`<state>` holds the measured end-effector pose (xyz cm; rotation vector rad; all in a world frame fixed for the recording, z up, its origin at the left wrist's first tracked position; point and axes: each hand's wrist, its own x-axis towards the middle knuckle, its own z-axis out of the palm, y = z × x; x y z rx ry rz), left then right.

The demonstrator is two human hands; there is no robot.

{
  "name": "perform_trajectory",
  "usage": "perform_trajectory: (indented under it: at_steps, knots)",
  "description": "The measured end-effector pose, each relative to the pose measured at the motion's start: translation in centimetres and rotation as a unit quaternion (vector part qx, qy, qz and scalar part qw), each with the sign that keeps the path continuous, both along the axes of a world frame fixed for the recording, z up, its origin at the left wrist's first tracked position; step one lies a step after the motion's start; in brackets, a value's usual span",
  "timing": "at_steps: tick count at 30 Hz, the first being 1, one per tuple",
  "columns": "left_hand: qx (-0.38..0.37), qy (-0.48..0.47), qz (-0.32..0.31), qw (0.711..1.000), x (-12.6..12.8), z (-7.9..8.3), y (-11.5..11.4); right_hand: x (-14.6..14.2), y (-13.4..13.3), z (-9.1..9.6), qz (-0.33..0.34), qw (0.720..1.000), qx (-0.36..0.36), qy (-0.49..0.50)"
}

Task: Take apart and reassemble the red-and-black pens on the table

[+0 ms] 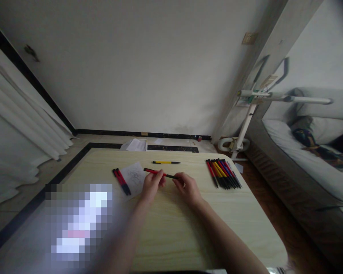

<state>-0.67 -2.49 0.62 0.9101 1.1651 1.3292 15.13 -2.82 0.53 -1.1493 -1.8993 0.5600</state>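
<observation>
A red and black pen (168,175) is held level between my two hands over the middle of the table. My left hand (152,184) pinches its red barrel, and my right hand (188,186) has its fingers closed around the black tip end. Just beyond them lies a yellow pen (166,162) with black ends. Left of my hands, two red pens (122,182) rest side by side at the edge of a sheet of paper (135,176) with a scribbled drawing. To the right, a row of several pens (223,174) in red, yellow and purple is laid out together.
The light wooden table (165,228) has rounded corners. A blurred-out bright patch (82,220) covers its left side. Beyond it are a box with papers (135,145) on the floor and a white wall. A white exercise machine (246,121) and a sofa (303,171) stand right.
</observation>
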Motion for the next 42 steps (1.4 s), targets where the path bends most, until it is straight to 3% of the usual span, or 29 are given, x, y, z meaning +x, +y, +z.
perform_trajectory:
  at_steps: [8, 16, 23, 34, 42]
  knots:
    - [0.010, 0.018, -0.017, 1.000, -0.20, -0.36, 0.07, 0.19, -0.11, 0.53, 0.014, 0.998, 0.030, -0.062]
    - [0.017, 0.007, -0.048, 0.999, -0.19, 0.17, -0.12, 0.25, -0.18, 0.70, 0.039, 0.997, -0.070, -0.019]
    - [0.026, 0.040, 0.009, 0.999, -0.34, -0.09, 0.22, 0.32, 0.18, 0.29, 0.022, 0.999, -0.010, -0.036]
    - [0.002, 0.076, 0.010, 0.997, -0.20, 0.08, 0.09, 0.32, 0.19, 0.36, 0.007, 0.997, 0.061, -0.056]
    - [-0.014, 0.090, 0.017, 0.996, -0.24, 0.00, -0.01, 0.15, 0.16, 0.63, 0.024, 0.994, 0.068, -0.086]
